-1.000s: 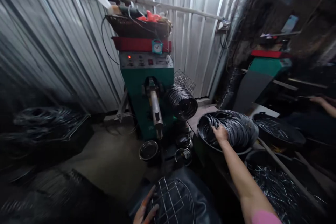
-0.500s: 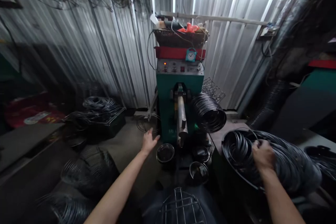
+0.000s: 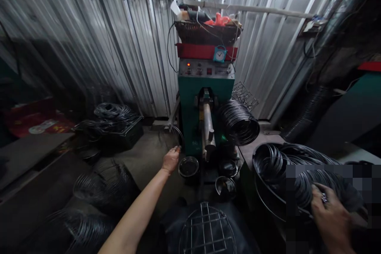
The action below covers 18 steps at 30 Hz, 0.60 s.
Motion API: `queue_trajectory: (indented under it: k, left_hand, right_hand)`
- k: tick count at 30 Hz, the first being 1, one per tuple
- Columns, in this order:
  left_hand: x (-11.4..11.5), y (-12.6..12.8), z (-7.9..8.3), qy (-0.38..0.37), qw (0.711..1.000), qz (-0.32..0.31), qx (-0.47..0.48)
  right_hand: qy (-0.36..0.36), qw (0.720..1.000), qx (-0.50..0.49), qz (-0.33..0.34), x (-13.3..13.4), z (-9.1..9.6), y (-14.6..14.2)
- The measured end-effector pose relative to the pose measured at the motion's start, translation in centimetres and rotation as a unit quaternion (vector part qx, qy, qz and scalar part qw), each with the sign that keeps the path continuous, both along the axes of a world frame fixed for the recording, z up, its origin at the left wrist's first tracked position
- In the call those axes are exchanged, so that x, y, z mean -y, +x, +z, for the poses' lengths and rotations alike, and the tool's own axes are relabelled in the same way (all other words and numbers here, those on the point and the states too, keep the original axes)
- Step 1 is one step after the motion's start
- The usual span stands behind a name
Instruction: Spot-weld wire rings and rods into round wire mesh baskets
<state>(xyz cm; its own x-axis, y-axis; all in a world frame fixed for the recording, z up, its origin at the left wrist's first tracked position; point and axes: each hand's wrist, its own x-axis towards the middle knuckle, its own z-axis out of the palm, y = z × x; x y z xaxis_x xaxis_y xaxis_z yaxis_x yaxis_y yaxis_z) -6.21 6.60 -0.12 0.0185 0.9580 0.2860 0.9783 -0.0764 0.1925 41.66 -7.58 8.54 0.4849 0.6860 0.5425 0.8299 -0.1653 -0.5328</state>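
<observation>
My left hand [image 3: 172, 159] is closed at the lower edge of the thin wire rings [image 3: 178, 131], which hang from a bar left of the green machine [image 3: 190, 95]. Its fingertips seem to pinch one wire. My right hand [image 3: 330, 210] is curled beside the heap of dark wire rings [image 3: 312, 180] in a large tub at the right. A thin wire curves outside the tub's rim and appears to lead to that hand; blocky blur hides part of it. On my lap lies a round wire rack [image 3: 205, 226] with crossed bars.
The machine's metal arm [image 3: 208, 127] points toward me, with a wire coil [image 3: 239, 122] beside it. Small bowls [image 3: 188, 166] stand below. Wire bundles [image 3: 110, 115] fill a crate at the left; more coils [image 3: 102, 186] lie nearer. A basket [image 3: 205, 31] tops the machine.
My right hand has moved from the top of the ring heap toward me and to the right. My left fingers have closed, and the hanging rings have shifted right. The view has tilted down slightly.
</observation>
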Motion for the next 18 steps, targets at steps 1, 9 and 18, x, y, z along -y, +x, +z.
queue_trajectory:
  k: [1,9,18]
  left_hand:
    - [0.6,0.2,0.6,-0.003,1.000,0.000,-0.012]
    - [4.1,1.9,6.6,-0.058,0.995,0.016,-0.074]
    - [2.5,2.6,11.5,-0.112,0.992,-0.012,-0.062]
  right_hand:
    - [-0.007,1.000,-0.012,0.007,0.0,0.0,-0.6]
    - [0.015,0.992,-0.058,0.111,0.8,-0.8,-3.4]
    - [-0.054,0.978,-0.100,0.173,1.9,-1.3,-5.2]
